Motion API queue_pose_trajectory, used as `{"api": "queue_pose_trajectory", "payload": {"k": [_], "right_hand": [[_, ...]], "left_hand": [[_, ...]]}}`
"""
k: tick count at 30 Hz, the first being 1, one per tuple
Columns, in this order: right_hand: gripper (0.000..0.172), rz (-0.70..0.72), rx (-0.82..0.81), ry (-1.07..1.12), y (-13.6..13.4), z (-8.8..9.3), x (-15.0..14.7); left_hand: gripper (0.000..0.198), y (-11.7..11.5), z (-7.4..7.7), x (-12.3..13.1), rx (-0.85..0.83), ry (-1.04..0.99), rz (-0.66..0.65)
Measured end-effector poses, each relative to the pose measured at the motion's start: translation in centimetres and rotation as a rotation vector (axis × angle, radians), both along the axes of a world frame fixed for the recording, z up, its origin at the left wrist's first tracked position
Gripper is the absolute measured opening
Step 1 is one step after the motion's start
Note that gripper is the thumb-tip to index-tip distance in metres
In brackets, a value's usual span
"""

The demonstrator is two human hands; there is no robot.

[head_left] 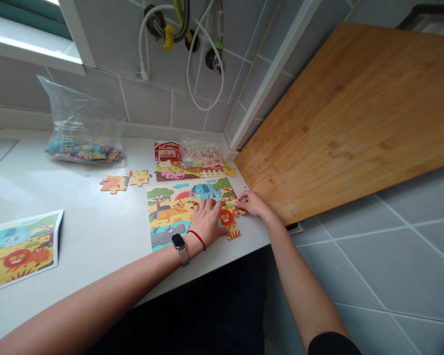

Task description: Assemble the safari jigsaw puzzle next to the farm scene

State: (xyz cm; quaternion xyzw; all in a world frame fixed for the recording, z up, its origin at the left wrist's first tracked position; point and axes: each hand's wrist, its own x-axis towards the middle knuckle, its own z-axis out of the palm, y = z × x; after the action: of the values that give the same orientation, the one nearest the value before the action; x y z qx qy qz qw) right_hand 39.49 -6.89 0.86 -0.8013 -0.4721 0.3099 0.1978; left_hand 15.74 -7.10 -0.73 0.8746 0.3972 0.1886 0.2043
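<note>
A partly joined animal jigsaw puzzle [170, 212] lies on the white counter, with an elephant, a leopard, a hippo and a lion on it. Across its right half rests my left hand [208, 222], palm down with fingers spread, hiding some of the pieces under it. At the puzzle's right edge, my right hand [253, 203] pinches a small puzzle piece [240, 211], of which little shows beside the lion. Two loose puzzle pieces [139, 177] lie to the left of the puzzle's upper corner.
A farm puzzle [170, 172] with crumpled clear plastic [203, 152] lies behind. A clear bag [85, 133] of pieces stands at back left. A lion picture sheet [22, 251] lies left. A wooden board [355, 113] leans close on the right. Hoses [188, 44] hang above.
</note>
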Motion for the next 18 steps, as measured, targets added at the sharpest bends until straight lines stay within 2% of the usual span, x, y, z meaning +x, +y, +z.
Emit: {"api": "queue_pose_trajectory", "payload": {"k": [12,18], "right_hand": [[0.027,0.005,0.036,-0.04,0.2,-0.5,0.0],[0.024,0.025,0.052,-0.041,0.1,-0.7,0.4]], "left_hand": [[0.085,0.2,0.1,0.3,-0.057,-0.065,0.038],[0.071,1.1,-0.7,0.4,-0.018,-0.091,0.023]]}}
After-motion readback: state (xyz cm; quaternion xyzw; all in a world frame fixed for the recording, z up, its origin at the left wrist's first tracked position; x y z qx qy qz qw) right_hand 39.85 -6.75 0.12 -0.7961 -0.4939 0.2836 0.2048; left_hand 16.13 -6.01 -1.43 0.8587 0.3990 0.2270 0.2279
